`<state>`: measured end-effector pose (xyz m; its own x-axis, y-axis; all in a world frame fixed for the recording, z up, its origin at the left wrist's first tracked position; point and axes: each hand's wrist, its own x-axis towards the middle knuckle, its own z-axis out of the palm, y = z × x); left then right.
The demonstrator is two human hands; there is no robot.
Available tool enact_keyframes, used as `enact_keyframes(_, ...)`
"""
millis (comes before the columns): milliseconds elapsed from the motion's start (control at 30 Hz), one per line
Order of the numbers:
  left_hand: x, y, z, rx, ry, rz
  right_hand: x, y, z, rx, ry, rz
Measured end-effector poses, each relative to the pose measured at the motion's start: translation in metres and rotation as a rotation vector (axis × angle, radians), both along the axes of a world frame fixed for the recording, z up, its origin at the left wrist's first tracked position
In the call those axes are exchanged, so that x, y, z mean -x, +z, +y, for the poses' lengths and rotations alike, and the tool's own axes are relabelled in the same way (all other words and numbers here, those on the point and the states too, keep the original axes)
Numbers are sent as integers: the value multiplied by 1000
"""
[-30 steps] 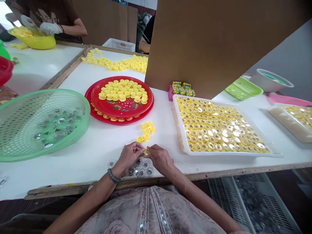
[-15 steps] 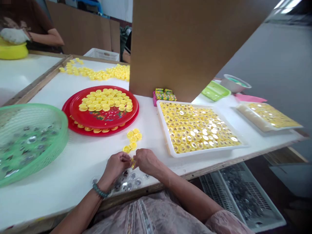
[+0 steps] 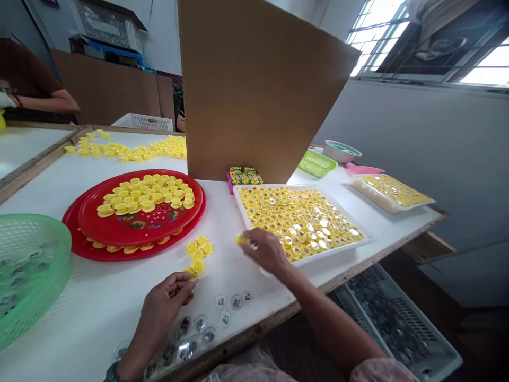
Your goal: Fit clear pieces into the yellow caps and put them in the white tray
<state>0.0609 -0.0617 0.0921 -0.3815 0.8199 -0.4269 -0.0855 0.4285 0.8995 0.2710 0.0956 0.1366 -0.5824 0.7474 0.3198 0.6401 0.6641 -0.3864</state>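
My right hand [image 3: 265, 250] pinches a small round yellow plastic cap [image 3: 240, 240] between thumb and fingertips. It is over the left edge of a white tray [image 3: 254, 228] filled with yellow caps under clear, shiny discs. My left hand [image 3: 169, 300] has its thumb and fingers closed at the edge of a yellow cap [image 3: 188, 271], the nearest of a small cluster of yellow caps [image 3: 198, 254] on the table. Clear round discs with dark printed pictures [image 3: 209, 335] lie near the table's front edge, some partly hidden behind my left wrist.
Stacked red trays [image 3: 135, 215] bear yellow caps, and a green basket [image 3: 35, 281] stands at left. Behind are a cardboard panel [image 3: 254, 95] and a pink box of small packets [image 3: 230, 183]. Another filled tray [image 3: 392, 192] sits right; a crate [image 3: 429, 339] is below. A person's arm [image 3: 47, 103] shows far left.
My hands have come apart from the yellow cap between them. The right has moved right to the white tray with a cap; the left is at the cluster. The view has tilted up and turned right.
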Motion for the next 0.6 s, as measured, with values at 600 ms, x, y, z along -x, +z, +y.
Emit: enact_keyframes(600,41,-9,-17,37,122,392,-17,-1,95,-60,-391,-279)
